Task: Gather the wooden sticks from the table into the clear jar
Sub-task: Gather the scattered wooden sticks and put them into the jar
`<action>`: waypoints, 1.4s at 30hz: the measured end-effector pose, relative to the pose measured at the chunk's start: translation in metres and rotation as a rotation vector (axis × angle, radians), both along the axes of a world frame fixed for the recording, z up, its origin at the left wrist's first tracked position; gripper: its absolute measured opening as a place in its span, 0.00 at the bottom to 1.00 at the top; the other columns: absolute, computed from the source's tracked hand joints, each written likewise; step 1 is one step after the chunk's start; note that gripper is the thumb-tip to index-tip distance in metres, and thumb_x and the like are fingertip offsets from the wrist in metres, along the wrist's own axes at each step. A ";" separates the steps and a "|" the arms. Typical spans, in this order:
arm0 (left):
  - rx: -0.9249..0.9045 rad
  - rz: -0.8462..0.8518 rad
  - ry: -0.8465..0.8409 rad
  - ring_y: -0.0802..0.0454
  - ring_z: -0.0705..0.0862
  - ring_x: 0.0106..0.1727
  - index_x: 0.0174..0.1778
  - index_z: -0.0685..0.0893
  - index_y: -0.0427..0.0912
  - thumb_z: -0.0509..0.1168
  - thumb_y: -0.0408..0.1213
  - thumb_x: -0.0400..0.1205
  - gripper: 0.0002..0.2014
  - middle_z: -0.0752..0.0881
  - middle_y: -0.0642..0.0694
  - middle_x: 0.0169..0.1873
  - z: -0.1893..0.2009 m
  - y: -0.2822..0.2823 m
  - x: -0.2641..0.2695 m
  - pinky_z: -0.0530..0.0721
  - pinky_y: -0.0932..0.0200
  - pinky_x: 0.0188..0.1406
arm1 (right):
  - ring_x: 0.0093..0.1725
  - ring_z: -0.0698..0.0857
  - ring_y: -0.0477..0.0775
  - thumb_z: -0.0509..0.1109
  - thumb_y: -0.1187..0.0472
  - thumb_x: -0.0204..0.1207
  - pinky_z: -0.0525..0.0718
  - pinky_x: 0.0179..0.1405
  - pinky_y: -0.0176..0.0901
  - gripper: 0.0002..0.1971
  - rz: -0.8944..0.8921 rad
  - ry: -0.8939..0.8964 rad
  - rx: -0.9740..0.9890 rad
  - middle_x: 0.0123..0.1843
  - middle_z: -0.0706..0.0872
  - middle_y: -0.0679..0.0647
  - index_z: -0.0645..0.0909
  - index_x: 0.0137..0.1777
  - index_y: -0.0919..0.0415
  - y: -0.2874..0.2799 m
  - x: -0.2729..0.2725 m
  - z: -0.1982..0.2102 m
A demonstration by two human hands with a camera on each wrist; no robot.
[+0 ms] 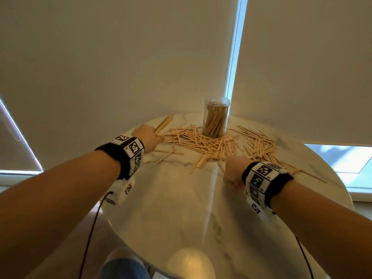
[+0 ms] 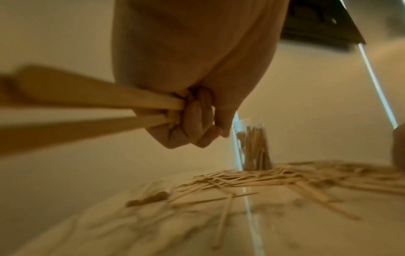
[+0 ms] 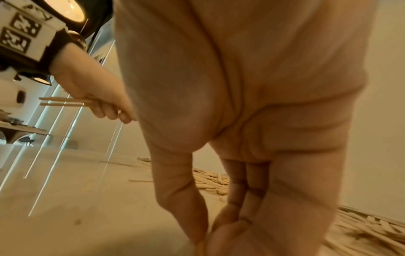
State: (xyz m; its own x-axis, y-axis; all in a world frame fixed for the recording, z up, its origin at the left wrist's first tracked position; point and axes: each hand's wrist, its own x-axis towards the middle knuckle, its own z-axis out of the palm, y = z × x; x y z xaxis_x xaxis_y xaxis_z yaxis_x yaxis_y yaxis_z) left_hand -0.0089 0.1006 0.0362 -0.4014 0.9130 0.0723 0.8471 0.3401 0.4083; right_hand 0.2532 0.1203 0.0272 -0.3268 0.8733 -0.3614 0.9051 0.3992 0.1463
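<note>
A clear jar [image 1: 216,117], partly filled with upright wooden sticks, stands at the table's far side; it also shows in the left wrist view [image 2: 252,145]. Loose sticks [image 1: 211,146] lie in a wide scatter in front of it and to both sides. My left hand [image 1: 155,137] hovers at the scatter's left end and grips a small bundle of sticks [image 2: 87,98] that points away to the far left. My right hand [image 1: 231,174] reaches down at the near edge of the pile, thumb and fingertips [image 3: 228,223] drawn together at the tabletop. What lies between them is hidden.
The round marble table [image 1: 181,208] backs onto drawn roller blinds [image 1: 120,57] with a bead chain [image 1: 231,57] behind the jar. A few stray sticks [image 1: 314,177] lie near the right rim. Cables [image 1: 90,234] hang from both wrist bands.
</note>
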 end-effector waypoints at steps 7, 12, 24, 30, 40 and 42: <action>-0.265 0.009 0.094 0.45 0.85 0.54 0.58 0.86 0.42 0.78 0.55 0.72 0.25 0.88 0.45 0.55 -0.020 0.018 -0.027 0.83 0.51 0.54 | 0.45 0.81 0.58 0.58 0.60 0.86 0.84 0.46 0.44 0.13 -0.064 0.265 -0.131 0.42 0.81 0.58 0.77 0.40 0.62 0.032 -0.039 -0.001; -0.324 -0.048 0.165 0.45 0.85 0.52 0.63 0.81 0.43 0.78 0.64 0.67 0.36 0.86 0.46 0.52 -0.036 0.042 -0.009 0.85 0.52 0.52 | 0.51 0.80 0.58 0.57 0.49 0.87 0.78 0.49 0.46 0.20 0.018 0.113 -0.003 0.51 0.80 0.56 0.84 0.62 0.61 0.051 -0.084 -0.008; -0.337 -0.178 0.460 0.44 0.87 0.52 0.57 0.86 0.39 0.69 0.43 0.83 0.12 0.88 0.42 0.53 -0.037 0.042 0.023 0.79 0.57 0.41 | 0.47 0.78 0.56 0.65 0.55 0.85 0.76 0.46 0.44 0.10 0.108 -0.081 0.015 0.46 0.80 0.56 0.83 0.58 0.60 0.072 -0.078 -0.010; -0.372 -0.250 0.457 0.43 0.85 0.54 0.64 0.83 0.35 0.63 0.37 0.86 0.14 0.85 0.41 0.52 -0.035 0.025 0.040 0.80 0.56 0.48 | 0.48 0.78 0.56 0.66 0.55 0.83 0.77 0.46 0.44 0.14 0.078 -0.095 -0.004 0.44 0.79 0.56 0.84 0.60 0.64 0.058 -0.052 -0.014; -0.374 -0.206 0.088 0.43 0.80 0.49 0.67 0.80 0.28 0.53 0.41 0.90 0.21 0.83 0.33 0.55 -0.013 0.005 0.082 0.78 0.52 0.49 | 0.51 0.83 0.56 0.61 0.61 0.85 0.84 0.55 0.43 0.14 -0.012 0.065 0.040 0.49 0.81 0.57 0.83 0.64 0.66 0.026 -0.011 -0.012; -0.270 -0.147 -0.214 0.45 0.78 0.41 0.66 0.79 0.28 0.53 0.38 0.90 0.18 0.87 0.33 0.56 -0.010 0.006 0.082 0.79 0.52 0.41 | 0.42 0.81 0.53 0.64 0.61 0.83 0.85 0.46 0.42 0.11 -0.055 0.170 0.003 0.39 0.79 0.54 0.84 0.59 0.64 0.026 -0.001 -0.011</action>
